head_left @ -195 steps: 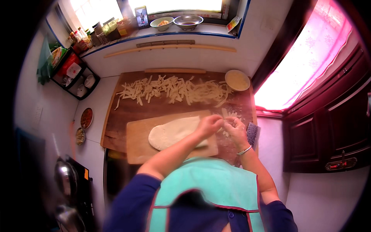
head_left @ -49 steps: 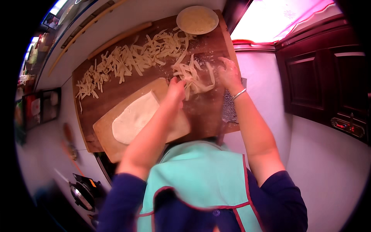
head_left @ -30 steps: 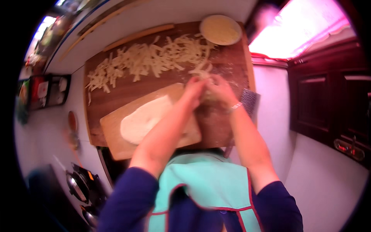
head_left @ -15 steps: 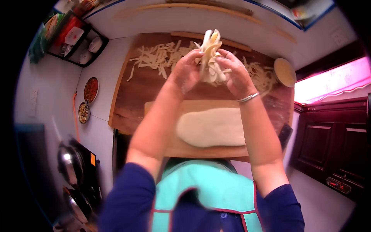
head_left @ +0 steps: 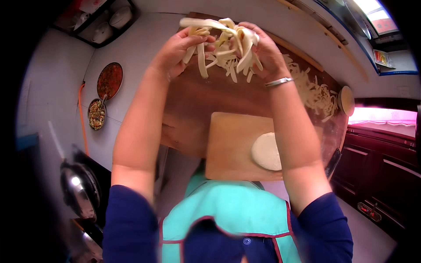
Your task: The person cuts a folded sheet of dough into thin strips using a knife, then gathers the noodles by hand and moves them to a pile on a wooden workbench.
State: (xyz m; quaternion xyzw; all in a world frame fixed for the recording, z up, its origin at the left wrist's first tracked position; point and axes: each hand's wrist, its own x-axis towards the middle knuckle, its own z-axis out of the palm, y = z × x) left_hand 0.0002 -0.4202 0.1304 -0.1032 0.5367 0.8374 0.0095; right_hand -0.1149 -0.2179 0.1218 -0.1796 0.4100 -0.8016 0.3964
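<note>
At the far side of a wooden table [head_left: 188, 101], a person in a green apron [head_left: 228, 206] is holding a loose bundle of pale dough strips [head_left: 226, 26] up between two bare hands. The left hand [head_left: 173, 52] is curling half closed, its thumb and fingers gripping strips near one end; the right hand [head_left: 269, 55] is cupping the other end, fingers bent and partly open. The two are staying apart from each other, apparently so the strips can hang loose rather than clump, and one strip is reaching across toward the left hand. Exactly where the bundle ends and strips on the table below begin, I cannot tell.

To the right of the right hand, a pile of cut strips [head_left: 318, 94] is lying spread out, perhaps to keep pieces from sticking, with a pale bowl [head_left: 347, 101] standing just past it. Nearer the body than both hands, a wooden board [head_left: 228, 144] is bearing a dough sheet [head_left: 265, 153], partly hidden behind the right forearm. Down and left of the left hand, a dish of red food [head_left: 109, 81] and a bowl of mixed pieces [head_left: 96, 115] are sitting off the table, presumably leaving the worktop for dough.
</note>
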